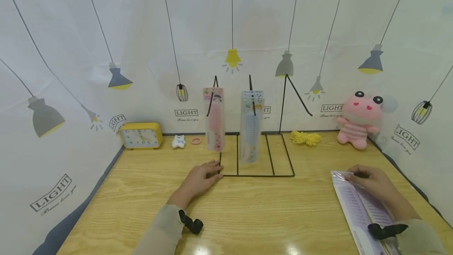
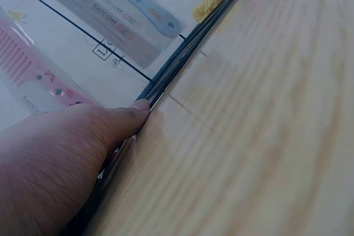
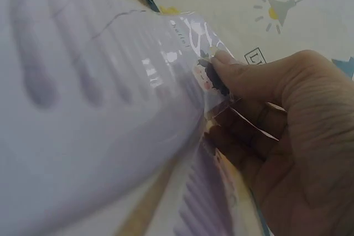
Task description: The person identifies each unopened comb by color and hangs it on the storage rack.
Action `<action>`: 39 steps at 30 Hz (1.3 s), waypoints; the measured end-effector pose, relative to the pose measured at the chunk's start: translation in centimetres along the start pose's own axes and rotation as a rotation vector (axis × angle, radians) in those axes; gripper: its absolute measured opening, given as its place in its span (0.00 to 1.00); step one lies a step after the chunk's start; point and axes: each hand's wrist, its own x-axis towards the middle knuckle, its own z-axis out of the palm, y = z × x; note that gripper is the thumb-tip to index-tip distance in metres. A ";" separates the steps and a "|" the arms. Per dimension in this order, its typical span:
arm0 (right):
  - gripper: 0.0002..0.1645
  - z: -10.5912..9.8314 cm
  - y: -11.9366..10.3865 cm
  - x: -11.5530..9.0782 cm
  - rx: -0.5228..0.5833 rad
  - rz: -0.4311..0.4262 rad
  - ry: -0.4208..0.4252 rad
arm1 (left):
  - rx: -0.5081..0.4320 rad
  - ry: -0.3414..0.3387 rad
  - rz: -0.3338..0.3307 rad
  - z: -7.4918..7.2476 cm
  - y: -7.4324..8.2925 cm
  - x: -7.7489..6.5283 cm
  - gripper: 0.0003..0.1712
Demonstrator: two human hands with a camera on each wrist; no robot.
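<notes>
My right hand point(image 1: 369, 182) pinches the clear top of a packaged purple comb point(image 1: 354, 207) between thumb and fingers, at the table's right. Another purple toothed shape point(image 3: 204, 197) shows alongside it in the right wrist view. My left hand point(image 1: 199, 178) rests at the front left corner of a black wire rack point(image 1: 258, 176), its thumb against the front wire and its fingers extended. From the rack's left hook hangs a packaged pink comb point(image 1: 214, 123); a packaged blue comb point(image 1: 252, 129) hangs from the middle one. The right hook bears no package.
Along the back of the wooden table point(image 1: 247, 215) stand a yellow alarm clock point(image 1: 141, 136), a small white bear figure point(image 1: 178, 141), a pink ring point(image 1: 196, 141), a yellow cord bundle point(image 1: 305, 138) and a pink plush toy point(image 1: 358, 121). A lamp-print cloth point(image 1: 148, 30) rises behind.
</notes>
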 end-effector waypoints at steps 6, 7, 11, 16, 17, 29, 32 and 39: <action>0.15 -0.5 -1.3 0.1 0.038 -0.032 -0.004 | 0.005 0.009 -0.002 -0.1 0.2 0.0 0.25; 0.15 -0.6 -1.4 0.1 0.045 -0.028 -0.010 | 0.008 0.008 0.000 -0.1 0.2 0.0 0.25; 0.19 -1.0 -1.7 0.1 0.100 0.001 -0.019 | 0.015 0.004 0.007 0.1 0.0 0.1 0.25; 0.25 -2.4 -3.6 0.6 0.167 0.024 0.032 | 0.018 0.004 0.000 0.1 -0.1 0.1 0.25; 0.25 -2.7 -4.3 0.8 0.184 0.014 0.048 | 0.018 0.005 0.000 0.1 -0.1 0.1 0.25; 0.08 -3.8 -15.7 2.9 0.588 -0.331 0.142 | 0.009 0.009 -0.001 -0.1 0.5 -0.1 0.25; 0.07 -3.9 -17.7 3.1 0.555 -0.335 0.145 | 0.011 0.011 -0.004 -0.1 0.5 0.0 0.25; 0.16 -3.9 -20.3 3.4 0.383 -0.160 0.156 | 0.033 0.009 -0.003 0.1 0.2 0.1 0.25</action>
